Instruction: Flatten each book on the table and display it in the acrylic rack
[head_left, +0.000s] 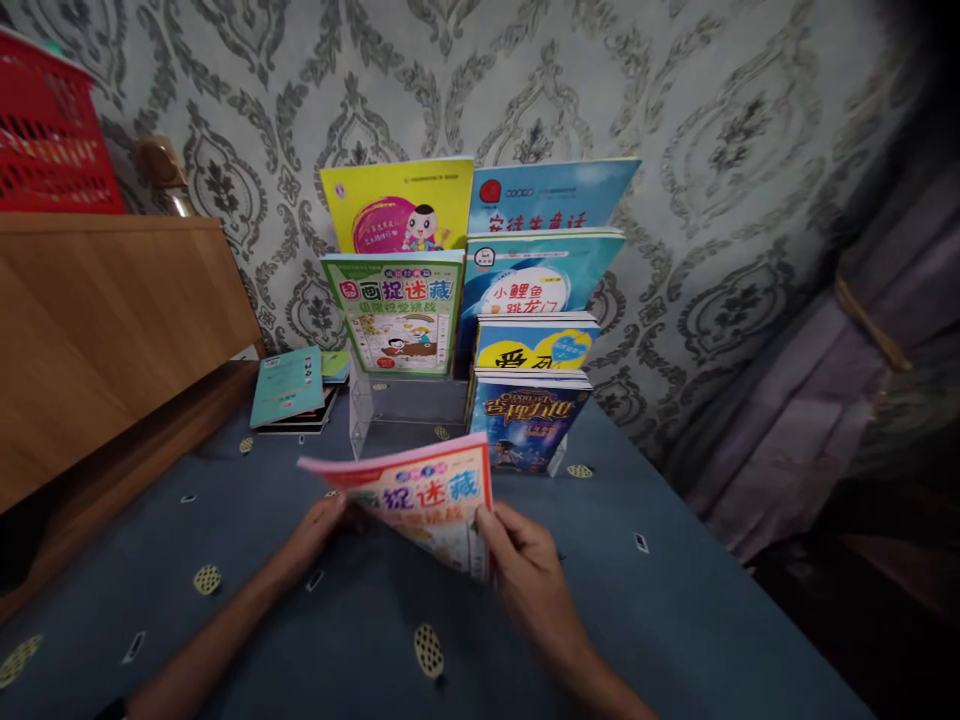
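A thin red-edged picture book (429,492) is held up in front of me, its cover bent and tilted. My right hand (525,560) grips its right edge, thumb on the front. At the other side, my left hand (324,522) has its fingers closed at the book's left edge, partly hidden behind it. Just beyond stands a clear tiered book rack (405,400). On its left side a green-bordered picture book (399,315) stands before a yellow book (397,205). The right side holds a dark blue book (529,420), a yellow-and-blue book (536,342) and two blue-green books (540,275) behind.
A small pile of books with a teal one (287,385) on top lies left of the rack. Farther left is a wooden cabinet (120,330) bearing a red basket (56,135). Patterned wallpaper is behind the rack; a gathered curtain (817,380) hangs to the right of the blue-covered table (247,600).
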